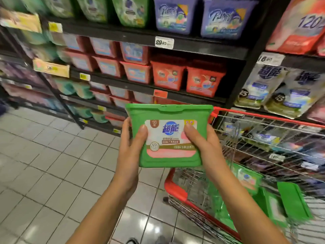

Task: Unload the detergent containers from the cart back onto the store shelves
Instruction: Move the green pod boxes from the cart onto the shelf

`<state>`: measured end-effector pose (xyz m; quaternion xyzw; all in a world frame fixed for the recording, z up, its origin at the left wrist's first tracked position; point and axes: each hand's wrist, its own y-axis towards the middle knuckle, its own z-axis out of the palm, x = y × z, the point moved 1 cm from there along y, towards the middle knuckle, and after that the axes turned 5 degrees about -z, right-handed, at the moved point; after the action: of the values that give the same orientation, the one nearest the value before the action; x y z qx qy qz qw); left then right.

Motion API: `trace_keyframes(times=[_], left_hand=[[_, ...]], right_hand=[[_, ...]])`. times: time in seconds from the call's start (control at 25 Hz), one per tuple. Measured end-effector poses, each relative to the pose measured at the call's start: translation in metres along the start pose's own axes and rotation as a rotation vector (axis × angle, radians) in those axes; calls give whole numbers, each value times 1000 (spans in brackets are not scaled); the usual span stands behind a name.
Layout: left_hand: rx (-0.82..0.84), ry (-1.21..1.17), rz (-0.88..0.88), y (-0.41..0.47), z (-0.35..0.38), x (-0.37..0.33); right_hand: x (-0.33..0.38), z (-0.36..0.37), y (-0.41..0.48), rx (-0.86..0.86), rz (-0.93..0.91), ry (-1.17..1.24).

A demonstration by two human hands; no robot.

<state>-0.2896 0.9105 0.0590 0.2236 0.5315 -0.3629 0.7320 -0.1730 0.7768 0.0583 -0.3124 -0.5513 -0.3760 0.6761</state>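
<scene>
I hold a green detergent box (pixel 168 136) with a white, pink and blue label in front of me, between the cart and the shelves. My left hand (pixel 131 147) grips its left side with the thumb on the label. My right hand (pixel 202 145) grips its right side the same way. The red wire cart (pixel 175 187) stands at the lower right. Inside it lie more green detergent boxes (pixel 292 201), partly hidden by the wire mesh. The black store shelves (pixel 146 88) rise behind the held box.
Red tubs (pixel 204 80) fill the middle shelf, purple tubs (pixel 226 18) and green tubs (pixel 133 9) the top one. Bagged detergent (pixel 274 90) hangs in the bay at the right. Price tags line the shelf edges. Pale floor tiles (pixel 52 164) spread at the left.
</scene>
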Motion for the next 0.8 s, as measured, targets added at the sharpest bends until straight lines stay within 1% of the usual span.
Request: trace_keyframes(times=[0.16,0.32,0.56,0.8], left_hand=[[-8,-39,-7,16,-80,-35],[-7,-71,45,40,-135,-74],[0,-81,163,101,-184,-137],[39,-63,297,194,-214,-207]], right_hand=[[-16,88,5,2,-19,34],[-15,160,24,46,-67,60],[19,244,80,104,-175,66],[59,320,169,137,-322,72]])
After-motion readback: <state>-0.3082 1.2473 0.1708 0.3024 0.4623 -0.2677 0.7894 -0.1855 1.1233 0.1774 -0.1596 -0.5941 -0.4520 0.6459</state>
